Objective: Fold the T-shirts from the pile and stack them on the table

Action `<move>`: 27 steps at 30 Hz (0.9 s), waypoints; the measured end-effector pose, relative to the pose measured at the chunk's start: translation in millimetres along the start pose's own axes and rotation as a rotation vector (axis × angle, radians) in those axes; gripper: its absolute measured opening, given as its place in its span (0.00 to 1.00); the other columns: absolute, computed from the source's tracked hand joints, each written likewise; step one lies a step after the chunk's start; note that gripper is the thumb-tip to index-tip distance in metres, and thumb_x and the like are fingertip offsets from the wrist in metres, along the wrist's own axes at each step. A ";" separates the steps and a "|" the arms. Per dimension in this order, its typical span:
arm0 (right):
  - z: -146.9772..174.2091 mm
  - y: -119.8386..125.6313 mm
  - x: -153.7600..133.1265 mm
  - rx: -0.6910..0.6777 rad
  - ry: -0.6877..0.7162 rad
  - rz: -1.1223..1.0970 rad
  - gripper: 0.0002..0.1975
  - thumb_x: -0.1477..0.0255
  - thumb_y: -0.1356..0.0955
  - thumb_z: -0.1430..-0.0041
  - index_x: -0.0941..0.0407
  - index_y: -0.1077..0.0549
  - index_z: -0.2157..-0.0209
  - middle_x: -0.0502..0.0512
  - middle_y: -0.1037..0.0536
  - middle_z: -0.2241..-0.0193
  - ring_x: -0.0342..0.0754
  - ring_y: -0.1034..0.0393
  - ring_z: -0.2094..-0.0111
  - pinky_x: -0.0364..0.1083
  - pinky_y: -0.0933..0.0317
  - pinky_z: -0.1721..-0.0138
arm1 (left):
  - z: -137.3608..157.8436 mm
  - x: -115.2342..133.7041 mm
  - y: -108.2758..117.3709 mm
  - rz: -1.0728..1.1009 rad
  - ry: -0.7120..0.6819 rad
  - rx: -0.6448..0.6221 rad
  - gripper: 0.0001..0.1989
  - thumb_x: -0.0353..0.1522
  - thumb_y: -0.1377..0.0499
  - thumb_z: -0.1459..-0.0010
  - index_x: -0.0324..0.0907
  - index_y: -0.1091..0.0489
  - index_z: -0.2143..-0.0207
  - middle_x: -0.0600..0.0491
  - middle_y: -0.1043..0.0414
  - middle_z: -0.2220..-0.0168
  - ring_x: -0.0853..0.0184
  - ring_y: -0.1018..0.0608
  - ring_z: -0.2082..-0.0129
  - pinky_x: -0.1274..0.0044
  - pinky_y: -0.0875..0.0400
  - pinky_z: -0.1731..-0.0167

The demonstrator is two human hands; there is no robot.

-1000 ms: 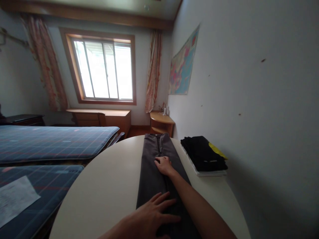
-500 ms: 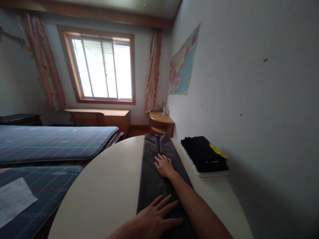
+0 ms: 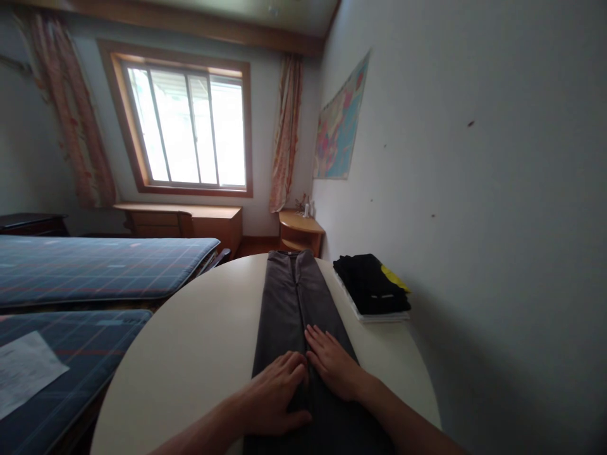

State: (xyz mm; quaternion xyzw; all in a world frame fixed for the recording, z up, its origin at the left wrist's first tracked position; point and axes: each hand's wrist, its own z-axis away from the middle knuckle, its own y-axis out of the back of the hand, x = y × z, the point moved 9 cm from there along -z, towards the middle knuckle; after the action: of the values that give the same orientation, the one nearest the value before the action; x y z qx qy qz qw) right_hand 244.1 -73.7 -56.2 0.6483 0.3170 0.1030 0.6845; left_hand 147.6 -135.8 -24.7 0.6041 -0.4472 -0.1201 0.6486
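Observation:
A pair of dark grey trousers (image 3: 282, 303) lies long and flat on the round white table (image 3: 190, 341), its waistband at the far edge. My left hand (image 3: 277, 392) rests on the cloth left of the middle line, fingers slightly bent and the thumb apart. Close beside it my right hand (image 3: 334, 366) lies flat on the trousers, fingers stretched forward. Neither hand grasps the cloth. The near end of the trousers runs out of view at the bottom.
Folded black clothing with a yellow part (image 3: 372, 284) sits on the table's right side, near the wall. Two plaid mattresses (image 3: 109, 268) stand to the left, the nearer one bearing a sheet of paper (image 3: 28, 373). Beyond are a wooden desk (image 3: 213, 215) and a corner shelf (image 3: 301, 222).
My right hand has slid back toward me along the trousers. My left hand has moved slightly forward and left, its fingers less spread, so both hands are now nearly level. The view has shifted slightly.

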 end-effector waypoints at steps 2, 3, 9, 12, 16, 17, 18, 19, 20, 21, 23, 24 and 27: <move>24.7 0.0 -11.7 -0.016 0.012 -0.031 0.31 0.57 0.49 0.29 0.58 0.49 0.32 0.58 0.51 0.31 0.53 0.59 0.31 0.58 0.62 0.32 | 3.8 6.2 -2.4 -0.047 -0.021 -0.022 0.13 0.37 0.35 0.48 0.44 0.34 0.62 0.51 0.33 0.55 0.59 0.31 0.51 0.67 0.34 0.47; 36.1 -0.1 -17.4 -0.024 0.016 -0.051 0.30 0.57 0.49 0.29 0.57 0.49 0.32 0.56 0.51 0.31 0.53 0.60 0.31 0.58 0.62 0.32 | 6.9 10.3 -2.3 -0.054 -0.042 -0.029 0.13 0.37 0.35 0.48 0.45 0.33 0.62 0.51 0.33 0.55 0.59 0.30 0.51 0.67 0.34 0.48; 86.6 -4.4 -35.2 -0.025 0.028 -0.110 0.34 0.57 0.40 0.33 0.55 0.50 0.32 0.58 0.56 0.30 0.55 0.62 0.30 0.55 0.58 0.32 | 42.6 29.1 6.2 0.012 -0.169 -0.128 0.33 0.42 0.34 0.50 0.48 0.37 0.42 0.46 0.40 0.38 0.49 0.38 0.37 0.59 0.44 0.38; 99.5 -2.9 -39.7 -0.021 0.081 -0.103 0.34 0.56 0.35 0.38 0.58 0.41 0.35 0.63 0.47 0.32 0.58 0.59 0.31 0.57 0.56 0.33 | 59.1 26.4 7.9 0.025 -0.160 -0.162 0.32 0.40 0.34 0.49 0.49 0.37 0.42 0.48 0.44 0.34 0.47 0.42 0.34 0.55 0.49 0.36; 108.3 4.0 -47.2 -0.108 0.163 -0.065 0.38 0.51 0.31 0.44 0.55 0.37 0.37 0.62 0.42 0.34 0.62 0.55 0.32 0.59 0.53 0.34 | 67.7 23.9 8.0 0.037 -0.144 -0.091 0.22 0.35 0.31 0.54 0.48 0.30 0.55 0.52 0.34 0.41 0.54 0.35 0.39 0.62 0.44 0.37; 109.5 6.7 -47.6 -0.113 0.168 -0.042 0.38 0.52 0.31 0.44 0.54 0.39 0.36 0.61 0.42 0.34 0.63 0.54 0.33 0.60 0.52 0.34 | 68.3 24.7 8.0 0.031 -0.152 -0.063 0.21 0.34 0.31 0.54 0.48 0.30 0.57 0.53 0.32 0.44 0.56 0.33 0.41 0.65 0.41 0.39; 110.5 8.5 -47.9 -0.111 0.174 -0.011 0.38 0.53 0.30 0.44 0.52 0.40 0.36 0.61 0.42 0.34 0.63 0.53 0.33 0.60 0.50 0.35 | 68.7 25.9 7.6 0.016 -0.162 -0.041 0.20 0.33 0.31 0.54 0.49 0.30 0.58 0.53 0.30 0.47 0.58 0.31 0.44 0.68 0.37 0.41; 111.6 8.6 -48.8 -0.107 0.192 0.026 0.37 0.54 0.30 0.43 0.52 0.40 0.35 0.61 0.41 0.35 0.64 0.51 0.34 0.60 0.47 0.36 | 69.1 27.1 6.9 -0.008 -0.172 -0.026 0.18 0.33 0.31 0.53 0.49 0.29 0.58 0.54 0.29 0.49 0.60 0.29 0.47 0.70 0.35 0.45; 112.7 7.3 -50.2 -0.094 0.217 0.068 0.35 0.56 0.31 0.42 0.52 0.39 0.36 0.61 0.39 0.36 0.64 0.47 0.35 0.59 0.45 0.38 | 69.5 28.3 6.1 -0.043 -0.182 -0.018 0.16 0.34 0.32 0.51 0.49 0.29 0.58 0.54 0.28 0.51 0.61 0.27 0.51 0.71 0.33 0.48; 113.8 5.3 -52.1 -0.069 0.248 0.116 0.32 0.58 0.31 0.40 0.52 0.38 0.37 0.62 0.36 0.37 0.64 0.43 0.37 0.59 0.41 0.40 | 70.0 29.4 5.3 -0.083 -0.188 -0.017 0.14 0.34 0.33 0.49 0.49 0.29 0.59 0.54 0.28 0.53 0.62 0.26 0.54 0.72 0.32 0.51; 115.7 0.1 -56.5 0.008 0.313 0.213 0.25 0.65 0.32 0.38 0.53 0.34 0.40 0.62 0.29 0.42 0.62 0.34 0.42 0.55 0.34 0.46 | 71.6 31.1 4.3 -0.160 -0.193 -0.029 0.10 0.35 0.36 0.45 0.49 0.29 0.60 0.55 0.27 0.55 0.63 0.26 0.57 0.73 0.31 0.56; 116.4 -2.3 -58.7 0.051 0.339 0.256 0.22 0.69 0.33 0.37 0.54 0.32 0.42 0.61 0.27 0.44 0.60 0.32 0.45 0.53 0.32 0.49 | 72.7 31.6 4.3 -0.187 -0.192 -0.039 0.09 0.35 0.36 0.44 0.49 0.29 0.60 0.55 0.27 0.55 0.63 0.26 0.57 0.74 0.31 0.57; 116.2 -6.3 -63.7 0.111 0.374 0.304 0.18 0.78 0.35 0.38 0.54 0.29 0.47 0.59 0.23 0.49 0.56 0.27 0.50 0.48 0.29 0.56 | 76.7 31.4 5.4 -0.224 -0.181 -0.082 0.14 0.32 0.37 0.48 0.49 0.31 0.57 0.54 0.28 0.53 0.61 0.27 0.55 0.73 0.32 0.56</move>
State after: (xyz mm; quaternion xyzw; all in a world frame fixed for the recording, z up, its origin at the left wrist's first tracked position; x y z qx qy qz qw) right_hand 258.7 -205.3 -47.9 0.6948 0.3421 0.3053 0.5541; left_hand 107.8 -208.3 -16.2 0.6102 -0.4282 -0.2639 0.6121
